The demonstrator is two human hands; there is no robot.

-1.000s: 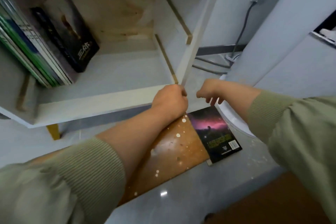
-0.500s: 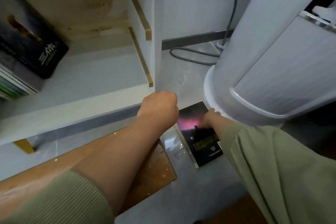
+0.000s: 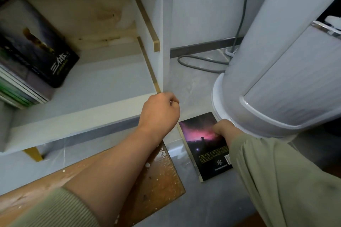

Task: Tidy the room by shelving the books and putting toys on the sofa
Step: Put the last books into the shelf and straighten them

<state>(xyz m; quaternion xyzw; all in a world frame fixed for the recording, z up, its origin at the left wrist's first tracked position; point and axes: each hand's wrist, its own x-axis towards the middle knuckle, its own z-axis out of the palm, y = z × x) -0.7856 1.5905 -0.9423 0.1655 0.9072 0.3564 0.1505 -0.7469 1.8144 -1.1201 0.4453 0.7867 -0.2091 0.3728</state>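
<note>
Book point(image 3: 201, 145) with the nebula cover lies flat on the grey floor point(image 3: 193, 88), in the narrow strip between the paint-spattered wooden board point(image 3: 158, 180) and the round base of the white tower appliance point(image 3: 276, 79). Its far right corner is touching that base or tucked just under it; I cannot tell which.

My right hand point(image 3: 222, 128) is down on the cover near that far right edge, fingers curled over. Whether they have got under the edge and have hold of it is hidden behind the knuckles. My left hand point(image 3: 159, 114) is a closed fist with nothing in it that I can see, at the front right corner of the shelf's bottom board point(image 3: 103, 86).

To lift cleanly, I judge it best to draw the book toward me, off the appliance base, then tip up its right edge and pinch spine and cover together so the pages do not fan.

For room, the right half of the bottom board is open beside the leaning shelved books point(image 3: 36, 48), enough to stand this one against them. The compartment's right wall carries jutting wooden rails point(image 3: 144, 16), so I would enter from the front edge, away from that wall. A grey cable point(image 3: 239, 29) trails behind, well apart from my path. The left fist should clear the corner first.
</note>
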